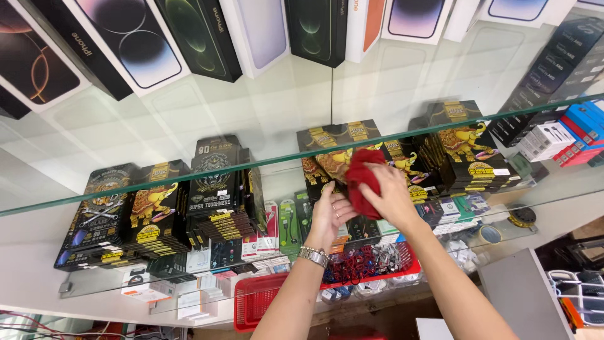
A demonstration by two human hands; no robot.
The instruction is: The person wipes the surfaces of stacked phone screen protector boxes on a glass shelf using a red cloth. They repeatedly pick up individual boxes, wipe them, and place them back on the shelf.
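Cloth [360, 182] is what you are working with: a deep red, soft, crumpled rag bunched into a wad, pressed against the black and gold packs [327, 157] stacked on the lower glass shelf [82, 286], seen through the upper glass shelf [189, 101]. Your right hand [391, 196] has its fingers curled shut around the cloth, gripping it from the right side. Your left hand [330, 214], with a metal watch [313, 255] on the wrist, sits just beside the cloth on its left; its fingers are loosely extended and rest against the packs, and you cannot tell whether they pinch anything. Below your arms lies a red basket [255, 308] holding cables. Phone boxes [126, 44] lean on the upper shelf.
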